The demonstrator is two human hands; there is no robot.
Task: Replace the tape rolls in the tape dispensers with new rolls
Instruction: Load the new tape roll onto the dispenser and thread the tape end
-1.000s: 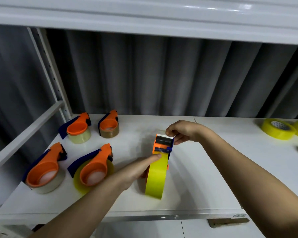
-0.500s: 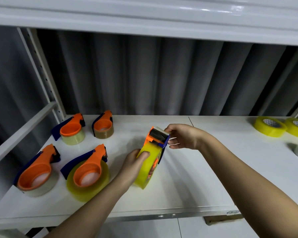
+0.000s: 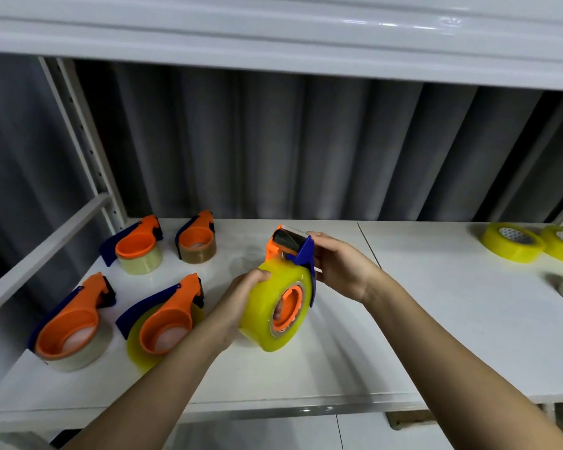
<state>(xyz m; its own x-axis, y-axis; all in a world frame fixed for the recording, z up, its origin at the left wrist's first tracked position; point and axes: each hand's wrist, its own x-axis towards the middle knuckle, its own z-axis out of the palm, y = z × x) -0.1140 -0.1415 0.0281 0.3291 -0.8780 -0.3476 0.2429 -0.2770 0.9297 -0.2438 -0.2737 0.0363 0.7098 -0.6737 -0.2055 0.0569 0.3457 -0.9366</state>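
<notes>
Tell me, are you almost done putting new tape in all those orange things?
Four dispensers lie loaded on the left of the shelf, so they look done. A fifth dispenser is in hand: the left hand grips its yellow roll, the right hand holds its blue side. Spare rolls wait on the right.

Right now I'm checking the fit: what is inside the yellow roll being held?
An orange hub of the dispenser fills the yellow roll. Its far side is hidden.
</notes>
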